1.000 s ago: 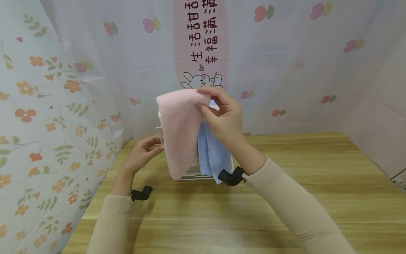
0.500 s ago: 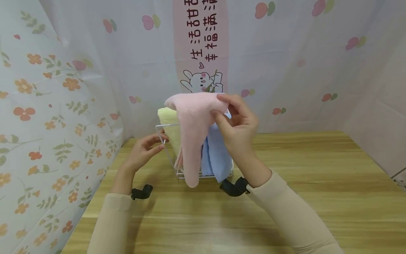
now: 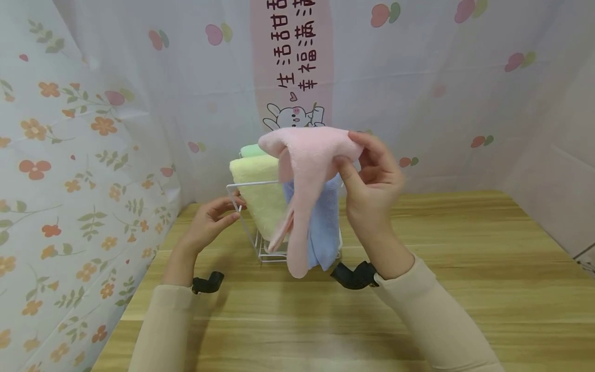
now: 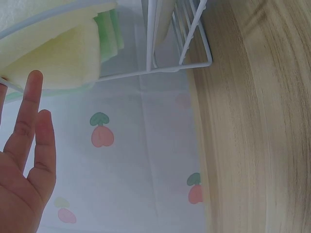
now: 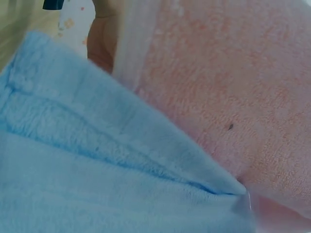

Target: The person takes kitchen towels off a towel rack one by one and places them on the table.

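My right hand pinches the upper right corner of a folded pink towel between thumb and fingers. The towel drapes down in front of a white wire basket, one narrow end hanging low. At the basket's left side, my left hand holds the wire frame; two of its fingers stretch out straight in the left wrist view. Inside the basket stand a yellow towel, a green towel behind it, and a blue towel on the right. Pink and blue cloth fill the right wrist view.
The basket stands on a wood-grain table near its back edge. Behind hangs a printed curtain with a rabbit and lettering, and a flowered cloth covers the left side. A black wrist mount sits below my right hand.
My right hand has drawn the pink towel to the right, and the towel has narrowed into folds. The yellow and green towels have come into view. My left hand has stayed at the basket.
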`<state>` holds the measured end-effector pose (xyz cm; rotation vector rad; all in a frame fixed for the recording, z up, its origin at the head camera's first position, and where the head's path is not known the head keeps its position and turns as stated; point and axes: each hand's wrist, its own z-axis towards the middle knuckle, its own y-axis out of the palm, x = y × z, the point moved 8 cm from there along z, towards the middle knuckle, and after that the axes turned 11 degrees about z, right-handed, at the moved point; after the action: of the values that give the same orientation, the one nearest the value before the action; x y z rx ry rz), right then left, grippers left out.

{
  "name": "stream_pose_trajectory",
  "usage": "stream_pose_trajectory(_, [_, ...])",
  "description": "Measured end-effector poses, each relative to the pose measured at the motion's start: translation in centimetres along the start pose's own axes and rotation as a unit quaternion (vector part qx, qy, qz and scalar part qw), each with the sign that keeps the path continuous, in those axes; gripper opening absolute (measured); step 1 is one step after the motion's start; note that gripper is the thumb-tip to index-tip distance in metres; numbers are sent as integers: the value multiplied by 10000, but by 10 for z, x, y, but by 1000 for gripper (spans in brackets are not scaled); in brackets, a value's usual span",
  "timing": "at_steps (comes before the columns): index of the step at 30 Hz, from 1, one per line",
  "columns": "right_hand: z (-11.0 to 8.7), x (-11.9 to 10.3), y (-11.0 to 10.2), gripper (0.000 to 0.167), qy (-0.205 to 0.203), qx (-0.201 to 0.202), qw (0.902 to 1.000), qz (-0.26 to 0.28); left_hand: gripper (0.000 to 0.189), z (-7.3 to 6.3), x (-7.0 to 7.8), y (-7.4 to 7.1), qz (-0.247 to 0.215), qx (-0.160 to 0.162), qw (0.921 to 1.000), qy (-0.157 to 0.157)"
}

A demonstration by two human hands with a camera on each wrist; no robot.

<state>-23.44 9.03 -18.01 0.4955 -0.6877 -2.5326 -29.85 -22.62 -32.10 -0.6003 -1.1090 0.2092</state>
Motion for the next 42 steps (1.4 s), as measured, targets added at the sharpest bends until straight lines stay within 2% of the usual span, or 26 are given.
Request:
stream_pose_trajectory(10, [12,-13,-23,38,-227,633,9973,298,30,-1,-1,0,-15,15,10000,-32])
stream_pose_trajectory(13, [18,-21,-29,36,-261,735,9964,322,28,0,-1,0,-23,16,10000,-4])
stream_pose_trajectory(22, [33,-51,-44,33,-347,1008,9939,-280,25,0,-3,-1,-25,69,9999,-83])
stream_pose_trajectory(30, [41,-72,-65,30,-345,1383,9866,-799,25,-1,-3,-2,50,100,9999,-51])
stream_pose_trajectory(33, [40,-75,-76,28,-274,1322,9837,-1187,26,-2,-2,-2,47,147,9999,17])
stream_pose_trajectory(37, [36,-74,-94,28,-81,1005,9815,-1627,26,-1,-1,-2,30,168,9998,89])
stream_pose_trajectory(42, [26,-66,-122,30,477,719,9739,-2101,25,-1,-3,0,5,170,9998,80])
